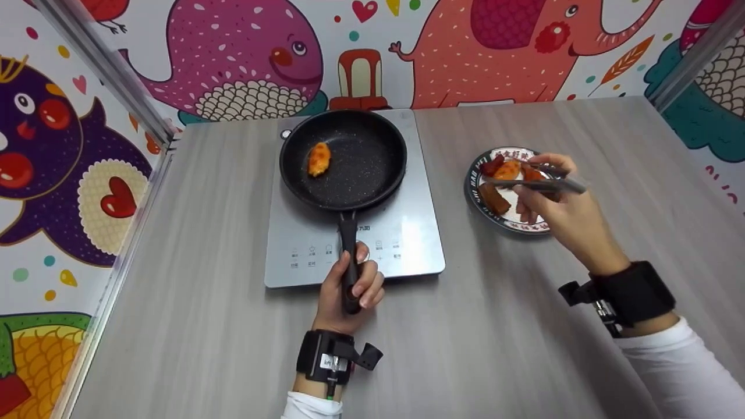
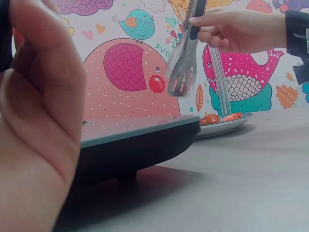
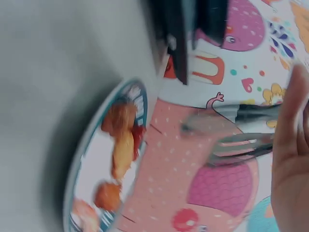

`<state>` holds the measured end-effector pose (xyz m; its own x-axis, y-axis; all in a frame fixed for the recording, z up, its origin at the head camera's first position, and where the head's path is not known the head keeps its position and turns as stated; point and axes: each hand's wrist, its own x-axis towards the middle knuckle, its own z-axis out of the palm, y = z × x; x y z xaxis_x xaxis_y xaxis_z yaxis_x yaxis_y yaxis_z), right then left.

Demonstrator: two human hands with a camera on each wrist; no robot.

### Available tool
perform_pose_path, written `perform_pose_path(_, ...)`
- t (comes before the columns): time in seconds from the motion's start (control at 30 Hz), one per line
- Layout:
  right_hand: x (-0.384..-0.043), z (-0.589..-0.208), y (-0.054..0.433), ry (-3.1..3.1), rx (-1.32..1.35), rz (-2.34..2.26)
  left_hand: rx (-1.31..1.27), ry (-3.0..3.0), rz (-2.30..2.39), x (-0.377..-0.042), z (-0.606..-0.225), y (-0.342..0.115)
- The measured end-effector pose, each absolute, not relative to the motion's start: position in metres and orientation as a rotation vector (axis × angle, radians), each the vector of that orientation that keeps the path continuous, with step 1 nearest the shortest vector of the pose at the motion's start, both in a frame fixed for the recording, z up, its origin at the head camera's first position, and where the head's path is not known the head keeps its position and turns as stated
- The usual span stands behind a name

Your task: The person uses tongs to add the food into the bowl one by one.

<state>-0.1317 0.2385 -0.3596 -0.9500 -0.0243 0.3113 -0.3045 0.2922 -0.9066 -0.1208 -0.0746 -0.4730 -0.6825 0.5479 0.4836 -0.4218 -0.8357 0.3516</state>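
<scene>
My left hand (image 1: pixel 333 305) grips the black handle (image 1: pixel 347 230) of a frying pan (image 1: pixel 366 151), which sits on an induction cooktop (image 1: pixel 407 215). One orange-yellow piece of food (image 1: pixel 318 159), perhaps a chicken wing, lies left of centre in the pan. My right hand (image 1: pixel 567 212) holds metal tongs (image 2: pixel 183 72) with dark handles. In the left wrist view the tongs hang tips down, well above the table. Their two arms stand apart with nothing between them in the right wrist view (image 3: pixel 234 150). Below is a dark-rimmed plate (image 1: pixel 527 226) with several browned food pieces (image 1: pixel 494 199).
Control markings (image 1: pixel 311 256) line the front of the cooktop. A grey wood-grain table (image 1: pixel 198 262) carries everything. Walls with painted cartoon animals (image 1: pixel 244 52) rise at the back and left, meeting at a metal corner post (image 1: pixel 116 75).
</scene>
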Motion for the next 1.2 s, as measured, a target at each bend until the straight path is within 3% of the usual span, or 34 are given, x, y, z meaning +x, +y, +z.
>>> perform_pose_path(0.27,-0.135,-0.372,0.251,-2.359,0.059,1.012,0.800,0.301,2.462,-0.121,-0.472,-0.073)
perform_pose_path(0.47,-0.134,-0.367,0.264,-2.335,0.018,0.783,0.797,0.293,2.466,-0.121,-0.471,-0.074)
perform_pose_path(1.2,-0.142,-0.367,0.264,-2.398,-0.135,0.602,0.772,0.309,2.479,-0.121,-0.472,-0.073)
